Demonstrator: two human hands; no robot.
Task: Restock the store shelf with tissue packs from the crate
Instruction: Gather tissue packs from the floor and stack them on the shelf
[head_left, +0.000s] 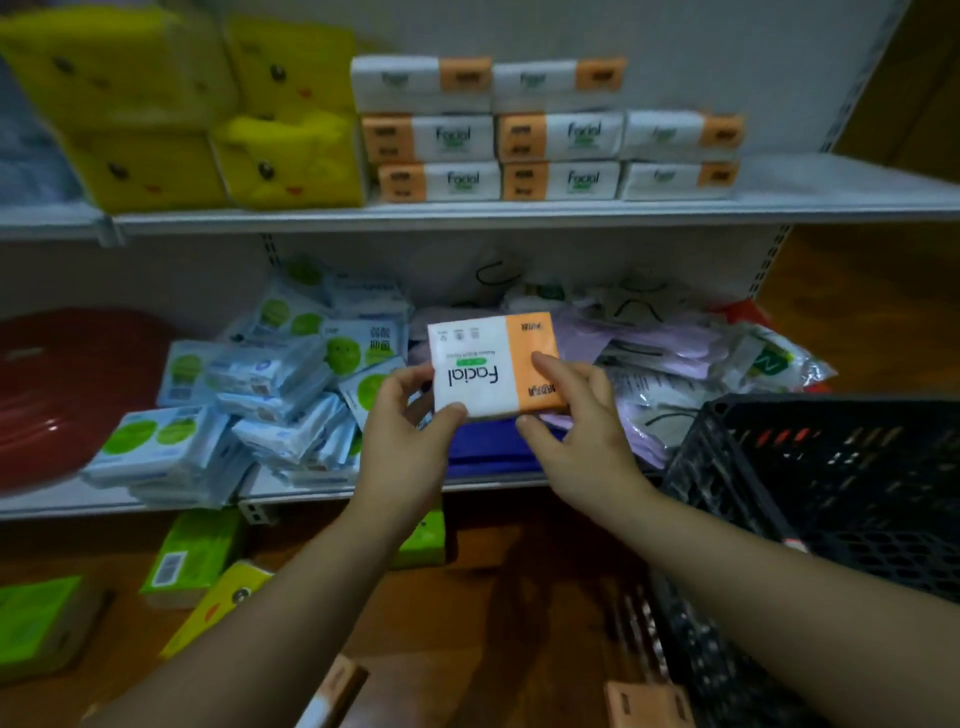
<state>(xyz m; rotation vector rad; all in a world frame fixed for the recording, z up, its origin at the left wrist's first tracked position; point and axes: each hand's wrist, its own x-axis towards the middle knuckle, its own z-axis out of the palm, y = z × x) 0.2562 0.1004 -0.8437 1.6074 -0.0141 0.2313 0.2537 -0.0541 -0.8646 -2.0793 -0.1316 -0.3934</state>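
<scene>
The left hand (410, 415) and right hand (576, 415) are holding one tissue pack (488, 364) in mid-air, fingers curled round its white and orange ends. The black crate (831, 467) is sitting beside the right arm, its contents too dark to tell. Behind the pack, loose blue packets (260, 395) are cluttering the lower shelf. On the upper shelf (519, 214), eight matching packs (556, 135) are lying stacked. The rightmost column is likely awaiting this one, with yellow packs (208, 104) crowding the left.

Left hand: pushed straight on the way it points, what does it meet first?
Probably the lilac packets heaped on the middle shelf, just behind the Facial pack that the left hand grips with the right hand; depth is unclear.
</scene>
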